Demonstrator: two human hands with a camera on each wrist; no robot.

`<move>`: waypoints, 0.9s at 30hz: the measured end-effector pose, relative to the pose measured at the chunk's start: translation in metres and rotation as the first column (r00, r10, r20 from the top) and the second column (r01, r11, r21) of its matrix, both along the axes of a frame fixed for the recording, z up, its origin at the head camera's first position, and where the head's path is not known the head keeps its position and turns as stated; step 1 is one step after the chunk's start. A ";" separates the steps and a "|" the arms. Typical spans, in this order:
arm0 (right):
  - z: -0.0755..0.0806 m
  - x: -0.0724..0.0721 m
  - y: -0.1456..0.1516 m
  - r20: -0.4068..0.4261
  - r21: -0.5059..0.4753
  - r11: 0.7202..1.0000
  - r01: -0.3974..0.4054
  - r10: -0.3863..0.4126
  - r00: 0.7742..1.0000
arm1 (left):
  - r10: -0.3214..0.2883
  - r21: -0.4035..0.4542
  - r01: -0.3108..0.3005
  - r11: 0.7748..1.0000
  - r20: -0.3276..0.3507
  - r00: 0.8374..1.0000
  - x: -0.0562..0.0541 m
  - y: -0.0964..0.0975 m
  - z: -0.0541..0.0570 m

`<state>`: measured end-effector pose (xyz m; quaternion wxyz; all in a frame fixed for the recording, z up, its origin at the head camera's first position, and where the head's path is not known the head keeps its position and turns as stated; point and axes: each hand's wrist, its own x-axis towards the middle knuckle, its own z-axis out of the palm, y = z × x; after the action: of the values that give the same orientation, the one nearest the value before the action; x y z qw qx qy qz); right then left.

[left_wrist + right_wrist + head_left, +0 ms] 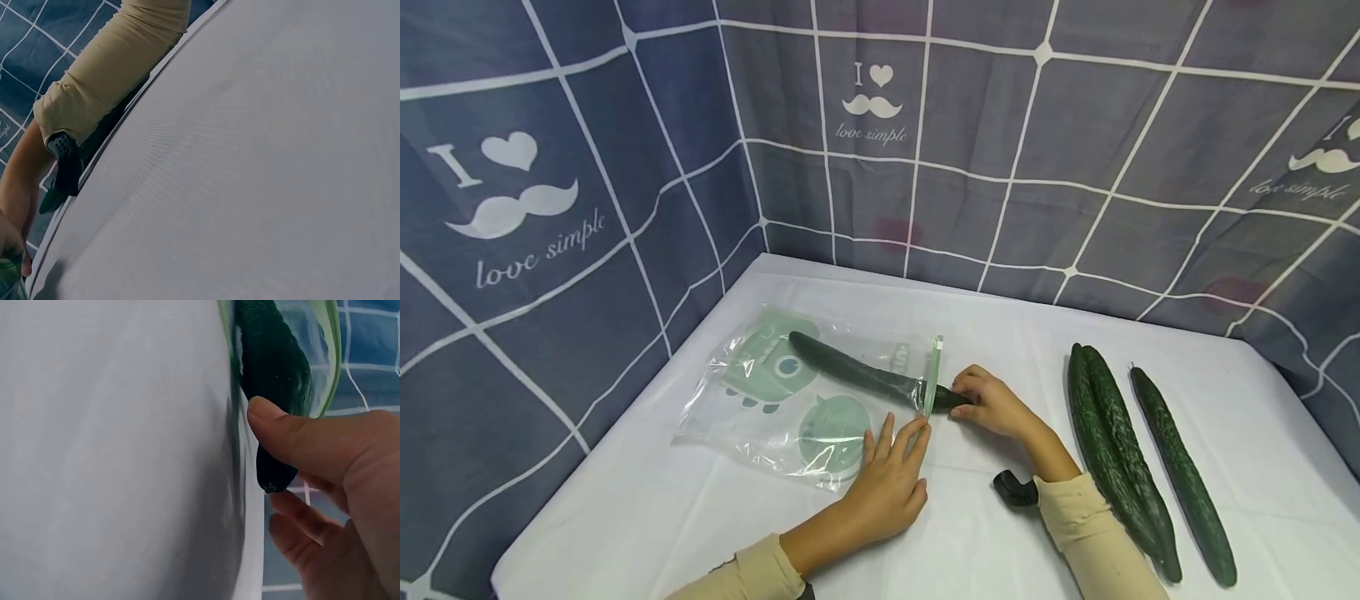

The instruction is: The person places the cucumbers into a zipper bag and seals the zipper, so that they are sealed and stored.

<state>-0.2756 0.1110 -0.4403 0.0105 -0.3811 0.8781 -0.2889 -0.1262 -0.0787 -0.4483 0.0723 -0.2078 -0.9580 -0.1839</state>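
A long dark green cucumber [857, 371] lies mostly inside a clear zip bag [752, 442] with pale green cartoon prints. Its near end sticks out through the bag's green-edged mouth [933, 375]. My right hand [997, 406] pinches that end between thumb and fingers; in the right wrist view the thumb [267, 409] presses on the cucumber [275, 362] while the tip pokes out below. With its fingers spread and fairly straight, my left hand [887, 483] rests at the bag's lower corner, fingertips by the green edge.
To the right lie two cucumbers side by side [1120, 467] and another single cucumber [1183, 475]. A white cloth covers the table [647, 533]. Grid-patterned curtains [970, 125] rise behind it and on the left. A black wrist device [1015, 489] sits at my right sleeve.
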 end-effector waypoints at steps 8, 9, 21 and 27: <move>0.009 0.000 -0.013 -0.092 0.172 0.977 -0.126 0.143 0.985 | -0.004 -0.023 0.004 1.000 0.027 1.000 -0.002 -0.003 0.002; 0.010 -0.001 -0.014 -0.094 0.195 0.972 -0.134 0.155 0.983 | -0.004 -0.023 0.005 1.000 0.033 0.999 -0.002 -0.004 0.002; 0.013 -0.016 -0.021 -0.021 0.271 0.943 -0.195 0.208 0.978 | 0.004 -0.012 -0.004 1.000 0.030 1.000 -0.002 -0.010 0.003; 0.012 -0.016 -0.025 -0.161 0.255 0.949 -0.183 0.229 0.960 | 0.028 0.011 -0.029 1.000 0.039 0.999 -0.003 -0.011 0.004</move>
<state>-0.2911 0.0863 -0.4287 0.0029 -0.4928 0.8586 -0.1416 -0.1289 -0.0896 -0.4440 0.0577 -0.1901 -0.9610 -0.1926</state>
